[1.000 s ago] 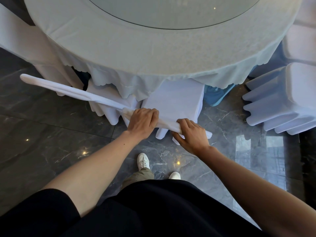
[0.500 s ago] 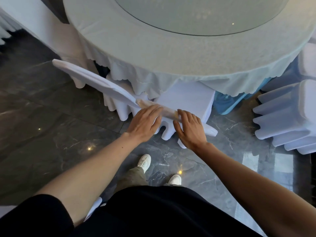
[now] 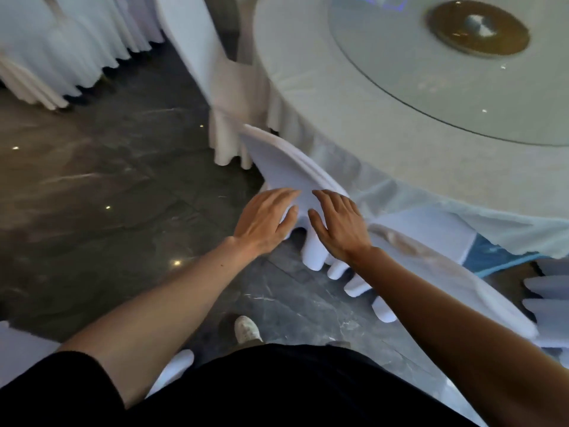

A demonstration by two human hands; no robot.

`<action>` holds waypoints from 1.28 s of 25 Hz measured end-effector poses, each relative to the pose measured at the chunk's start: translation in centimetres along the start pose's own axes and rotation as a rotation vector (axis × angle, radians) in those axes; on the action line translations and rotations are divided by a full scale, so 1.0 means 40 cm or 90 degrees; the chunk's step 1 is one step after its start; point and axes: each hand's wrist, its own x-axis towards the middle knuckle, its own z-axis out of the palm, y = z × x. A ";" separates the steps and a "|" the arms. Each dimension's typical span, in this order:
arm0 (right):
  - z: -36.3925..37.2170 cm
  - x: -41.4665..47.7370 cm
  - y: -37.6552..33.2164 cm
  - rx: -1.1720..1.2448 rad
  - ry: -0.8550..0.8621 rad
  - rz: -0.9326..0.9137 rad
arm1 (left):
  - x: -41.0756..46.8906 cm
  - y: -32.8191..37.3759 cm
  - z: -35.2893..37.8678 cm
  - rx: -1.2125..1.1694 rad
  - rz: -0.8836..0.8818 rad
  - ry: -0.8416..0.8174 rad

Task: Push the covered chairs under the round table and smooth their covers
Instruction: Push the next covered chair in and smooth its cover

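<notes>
As we look down from the head cam, our left hand (image 3: 266,221) and right hand (image 3: 340,228) lie side by side, fingers pretty much straight, pressing flat on the white chair cover (image 3: 286,167) right beside the round tabletop (image 3: 308,87).

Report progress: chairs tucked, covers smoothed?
Done: this chair's seat looks tucked under the round table's cloth. In hand: left hand and right hand flat on its back cover, smoothing. Left: the covered chair at the right edge may need pushing in.
</notes>
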 end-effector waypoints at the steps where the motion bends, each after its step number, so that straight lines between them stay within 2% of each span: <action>1: 0.027 0.061 -0.063 -0.002 -0.002 -0.023 | -0.015 -0.071 -0.045 0.006 -0.018 0.011; 2: 0.073 0.144 -0.160 0.003 -0.017 -0.065 | -0.043 -0.172 -0.117 0.016 -0.057 0.020; 6: 0.144 0.319 -0.356 -0.029 -0.055 -0.167 | -0.099 -0.385 -0.260 0.051 -0.138 0.104; 13: 0.298 0.615 -0.548 -0.043 -0.101 -0.283 | -0.106 -0.686 -0.372 0.078 -0.244 0.137; 18: 0.403 0.880 -0.594 -0.018 -0.086 -0.287 | 0.045 -0.905 -0.434 0.099 -0.262 0.116; 21: 0.439 1.079 -0.613 0.011 -0.095 -0.248 | 0.185 -1.038 -0.497 0.103 -0.252 0.109; 32: 0.513 1.643 -0.702 0.022 -0.025 -0.129 | 0.631 -1.493 -0.662 0.079 -0.155 0.094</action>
